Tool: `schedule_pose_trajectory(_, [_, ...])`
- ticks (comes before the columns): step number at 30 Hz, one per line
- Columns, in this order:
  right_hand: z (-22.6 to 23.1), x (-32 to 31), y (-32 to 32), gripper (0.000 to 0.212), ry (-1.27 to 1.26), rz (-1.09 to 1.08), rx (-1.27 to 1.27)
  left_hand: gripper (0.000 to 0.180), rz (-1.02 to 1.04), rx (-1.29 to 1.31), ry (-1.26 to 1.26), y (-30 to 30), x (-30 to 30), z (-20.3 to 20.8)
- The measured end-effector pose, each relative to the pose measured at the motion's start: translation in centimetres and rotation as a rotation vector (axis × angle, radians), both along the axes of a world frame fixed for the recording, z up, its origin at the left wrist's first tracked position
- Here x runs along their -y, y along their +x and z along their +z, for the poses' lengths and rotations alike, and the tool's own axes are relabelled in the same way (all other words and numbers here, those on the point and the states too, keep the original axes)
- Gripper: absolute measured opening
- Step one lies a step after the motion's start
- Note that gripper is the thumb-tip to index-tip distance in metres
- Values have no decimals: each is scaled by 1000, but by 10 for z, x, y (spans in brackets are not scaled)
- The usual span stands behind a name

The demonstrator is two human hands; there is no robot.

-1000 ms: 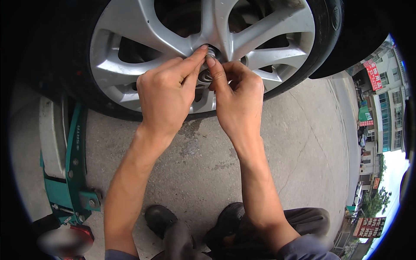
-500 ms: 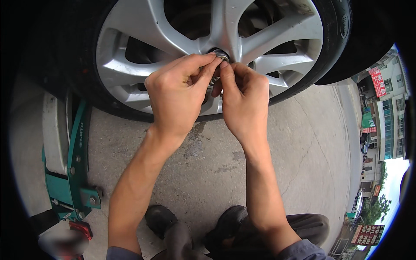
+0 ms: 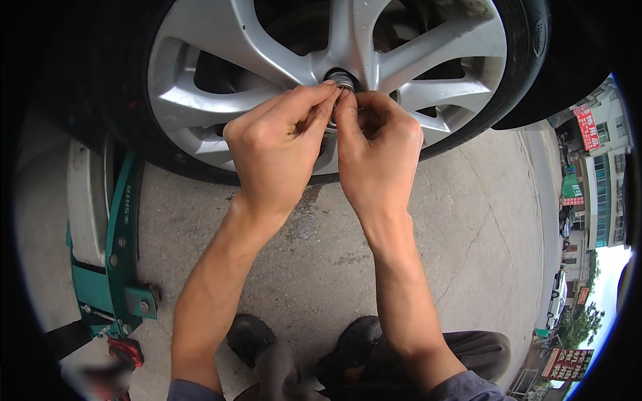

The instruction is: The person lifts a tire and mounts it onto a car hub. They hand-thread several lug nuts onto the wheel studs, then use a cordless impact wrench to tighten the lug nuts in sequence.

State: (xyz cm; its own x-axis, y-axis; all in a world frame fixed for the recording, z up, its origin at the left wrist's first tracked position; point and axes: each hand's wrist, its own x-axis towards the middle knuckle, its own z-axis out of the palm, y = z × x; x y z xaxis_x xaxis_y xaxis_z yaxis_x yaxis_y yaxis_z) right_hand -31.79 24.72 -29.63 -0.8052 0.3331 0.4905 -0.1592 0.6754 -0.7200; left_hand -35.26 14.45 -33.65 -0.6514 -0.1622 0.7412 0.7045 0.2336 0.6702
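Left hand (image 3: 277,150) and right hand (image 3: 378,150) side by side at hub of silver alloy wheel (image 3: 234,60), fingertips pinched together on small metal nut (image 3: 342,80) at wheel centre. Nut seated between spokes, partly hidden by fingers. Green floor jack (image 3: 114,260) on concrete ground (image 3: 481,220), well left of forearms.
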Motion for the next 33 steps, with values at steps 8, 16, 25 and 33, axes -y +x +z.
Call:
schedule_pose_trajectory(8, [8, 4, 0, 34, -707, 223, 255, 23, -90, 194, 95, 4, 0, 0])
schedule_pose_trajectory(16, [6, -6, 6, 34, -329, 110, 202, 26, -17, 42, -54, 3, -6, 3])
schedule_pose_trajectory(25, [9, 2, 2, 36, -313, 126, 189, 24, 64, -4, -72, 2, -2, 2])
schedule_pose_trajectory(33, [5, -13, 1, 42, -1072, 426, 385, 24, -118, 64, 148, 2, -9, -4])
